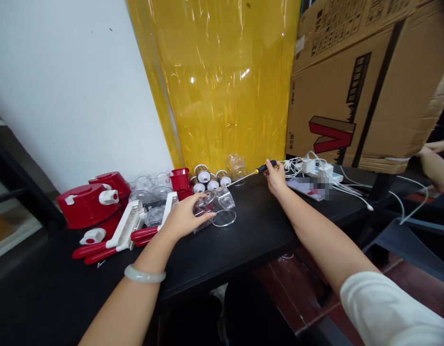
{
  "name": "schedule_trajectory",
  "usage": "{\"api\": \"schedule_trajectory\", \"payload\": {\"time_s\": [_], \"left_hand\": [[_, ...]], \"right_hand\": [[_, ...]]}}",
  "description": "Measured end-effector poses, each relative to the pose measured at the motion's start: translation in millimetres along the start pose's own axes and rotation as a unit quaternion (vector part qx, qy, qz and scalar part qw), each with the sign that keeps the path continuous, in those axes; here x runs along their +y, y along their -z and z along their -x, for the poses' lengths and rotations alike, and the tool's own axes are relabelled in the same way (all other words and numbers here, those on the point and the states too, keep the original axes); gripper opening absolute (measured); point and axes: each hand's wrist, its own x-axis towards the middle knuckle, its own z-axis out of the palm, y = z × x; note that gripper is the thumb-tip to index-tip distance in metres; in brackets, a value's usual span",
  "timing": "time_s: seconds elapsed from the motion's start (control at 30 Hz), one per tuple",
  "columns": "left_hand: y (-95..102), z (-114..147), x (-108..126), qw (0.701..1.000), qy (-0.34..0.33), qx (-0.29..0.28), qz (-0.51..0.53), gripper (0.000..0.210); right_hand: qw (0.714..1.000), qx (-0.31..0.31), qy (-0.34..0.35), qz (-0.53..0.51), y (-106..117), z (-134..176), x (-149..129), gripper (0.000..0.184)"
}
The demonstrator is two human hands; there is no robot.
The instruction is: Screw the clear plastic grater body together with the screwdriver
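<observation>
My right hand [275, 179] is closed around the black and yellow handle of a screwdriver [265, 166]. Its long thin shaft points left, with the tip near a clear plastic cup-like part [225, 198]. My left hand [186, 216] has thumb and fingers around a clear plastic piece [204, 201], partly hidden by the fingers. A clear round rim [224, 218] rests on the black table just right of my left thumb. Behind these lie several gold-and-white cylinders [212, 181] and a red square container [180, 179].
Red round housings [87, 205], white frames with red handles [126, 226] and clear domes [150, 185] crowd the left of the black table [243, 235]. At right lie a phone [304, 188] and white chargers with cables [325, 170]. A cardboard box [351, 91] stands behind; another person's arm [438, 168] shows far right.
</observation>
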Motion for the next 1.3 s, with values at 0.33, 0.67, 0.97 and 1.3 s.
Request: {"api": "schedule_trajectory", "payload": {"time_s": [0.33, 0.67, 0.97, 1.3], "left_hand": [[0.9, 0, 0, 1.000, -0.001, -0.003, 0.005, 0.064], [0.6, 1, 0, 1.000, 0.000, -0.002, 0.006, 0.064], [-0.3, 1, -1, 1.000, -0.005, 0.002, 0.005, 0.063], [0.6, 0, 1, 1.000, 0.000, 0.001, 0.017, 0.060]], "right_hand": [[0.997, -0.033, -0.057, -0.048, -3, 1, -4, 0.032], [1.000, 0.011, -0.016, -0.018, -2, 1, -2, 0.050], [0.998, -0.012, -0.044, -0.050, -2, 1, -5, 0.028], [0.998, 0.022, 0.045, 0.028, 3, -5, 4, 0.038]]}}
